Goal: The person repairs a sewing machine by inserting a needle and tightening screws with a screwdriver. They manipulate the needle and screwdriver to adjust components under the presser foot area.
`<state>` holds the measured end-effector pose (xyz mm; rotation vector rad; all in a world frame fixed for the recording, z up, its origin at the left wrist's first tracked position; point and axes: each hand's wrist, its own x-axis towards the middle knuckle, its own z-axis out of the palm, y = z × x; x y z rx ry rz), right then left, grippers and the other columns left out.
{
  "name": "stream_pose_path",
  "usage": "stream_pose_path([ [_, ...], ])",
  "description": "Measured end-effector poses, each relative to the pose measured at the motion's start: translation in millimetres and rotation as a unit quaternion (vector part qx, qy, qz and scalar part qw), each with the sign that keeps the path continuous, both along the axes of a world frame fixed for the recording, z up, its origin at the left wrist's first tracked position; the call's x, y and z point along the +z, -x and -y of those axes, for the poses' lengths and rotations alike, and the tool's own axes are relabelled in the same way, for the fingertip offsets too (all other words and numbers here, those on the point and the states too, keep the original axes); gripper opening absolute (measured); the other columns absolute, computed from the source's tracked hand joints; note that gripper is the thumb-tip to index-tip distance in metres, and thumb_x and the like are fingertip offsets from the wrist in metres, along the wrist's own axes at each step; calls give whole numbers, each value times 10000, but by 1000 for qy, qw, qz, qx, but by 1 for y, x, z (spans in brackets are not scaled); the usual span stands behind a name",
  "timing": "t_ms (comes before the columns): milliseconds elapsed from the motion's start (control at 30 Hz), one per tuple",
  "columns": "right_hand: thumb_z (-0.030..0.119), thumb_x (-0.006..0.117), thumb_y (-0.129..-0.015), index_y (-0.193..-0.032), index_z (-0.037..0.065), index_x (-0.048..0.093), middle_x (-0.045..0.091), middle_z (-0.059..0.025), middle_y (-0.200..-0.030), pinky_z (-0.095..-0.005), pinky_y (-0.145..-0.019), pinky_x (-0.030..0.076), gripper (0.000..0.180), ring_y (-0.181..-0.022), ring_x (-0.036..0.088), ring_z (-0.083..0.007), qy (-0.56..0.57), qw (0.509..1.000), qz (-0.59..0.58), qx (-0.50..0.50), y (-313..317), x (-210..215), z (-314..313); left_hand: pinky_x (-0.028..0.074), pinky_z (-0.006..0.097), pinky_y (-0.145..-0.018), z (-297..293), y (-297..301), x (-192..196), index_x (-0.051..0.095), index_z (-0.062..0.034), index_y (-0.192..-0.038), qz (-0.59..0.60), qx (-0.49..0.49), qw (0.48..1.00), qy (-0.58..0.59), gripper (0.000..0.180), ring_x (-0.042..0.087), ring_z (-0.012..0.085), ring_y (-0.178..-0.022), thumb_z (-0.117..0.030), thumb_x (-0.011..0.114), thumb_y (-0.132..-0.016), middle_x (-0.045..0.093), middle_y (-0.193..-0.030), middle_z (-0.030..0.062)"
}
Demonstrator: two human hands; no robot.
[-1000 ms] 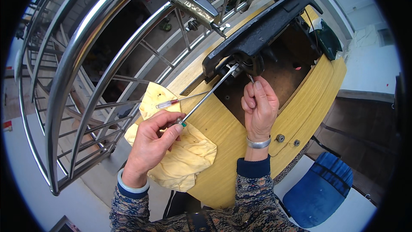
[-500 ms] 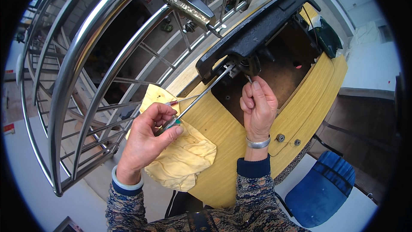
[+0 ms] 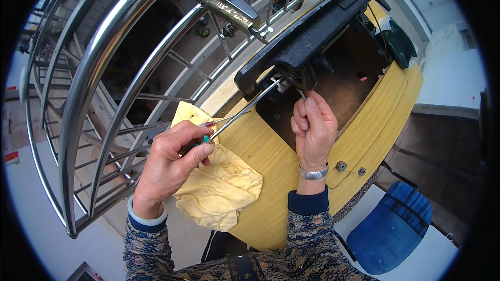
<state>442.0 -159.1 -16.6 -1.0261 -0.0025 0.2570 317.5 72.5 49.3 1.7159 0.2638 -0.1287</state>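
A black sewing machine lies tipped back on the wooden table, its underside facing me. My left hand is closed round the green handle of a long screwdriver. The shaft runs up to the metal mechanism at the machine's near end, where its tip is hard to make out. To the right, my right hand pinches a thin metal piece, mostly hidden by the fingers, just below the mechanism. Beyond the left fingertips, a second screwdriver with a red handle rests on a yellow cloth.
Two bobbins with loose thread sit on the table right of my right wrist. A dark recess opens in the tabletop under the machine. Curved metal railings rise close on the left. A blue seat stands at lower right.
My left hand has shifted slightly left and rolled over, its fingers now covering more of the screwdriver handle. The machine has tilted or moved very slightly left. My right hand stays in place.
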Motion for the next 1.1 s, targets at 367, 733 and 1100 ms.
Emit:
stream_pose_path([
  [367, 117, 532, -1012, -1238, -50, 597, 485, 21, -748, -176, -478, 298, 289, -587, 377, -39, -9, 1000, -1, -1, 0, 1, -1, 443, 178, -450, -5, -10, -10, 574, -29, -1017, -101, 8, 976, 194, 247, 579, 44, -625, -39, 753, -847, 564, -786, -3],
  [733, 122, 539, -1010, -1245, -53, 592, 491, 14, -753, -181, -477, 297, 297, -586, 379, -42, -4, 1000, 3, -4, 0, 0, -1, 521, 244, -616, -1, -8, -15, 636, 41, -988, -64, 11, 980, 186, 178, 634, 118, -655, -121, 682, -929, 659, -792, 83],
  [1100, 128, 540, -1012, -1250, -53, 591, 495, 14, -755, -178, -479, 300, 303, -588, 381, -41, -5, 1000, 7, -1, 0, 1, 0, 480, 213, -534, 9, -8, -19, 579, 16, -1009, -95, -19, 969, 229, 154, 593, 86, -607, -75, 676, -932, 641, -820, 46],
])
